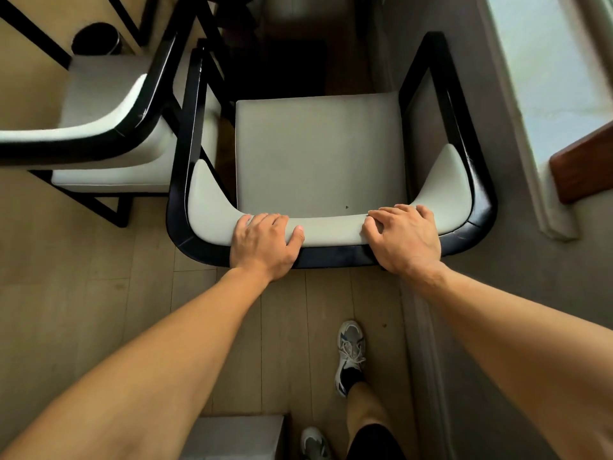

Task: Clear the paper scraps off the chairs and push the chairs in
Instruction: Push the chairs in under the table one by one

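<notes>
A black-framed armchair with a pale grey seat stands right in front of me, its curved backrest nearest. My left hand grips the backrest's top on the left, fingers curled over the padded edge. My right hand grips the same backrest on the right. The seat shows no paper scraps, only a tiny dark speck near its back edge. A second chair of the same kind stands to the left, partly under a table.
A dark table underside and legs lie ahead of the chair. A black round bin stands top left. A wall and bright window run along the right, with a wooden ledge. My feet are on the wood floor.
</notes>
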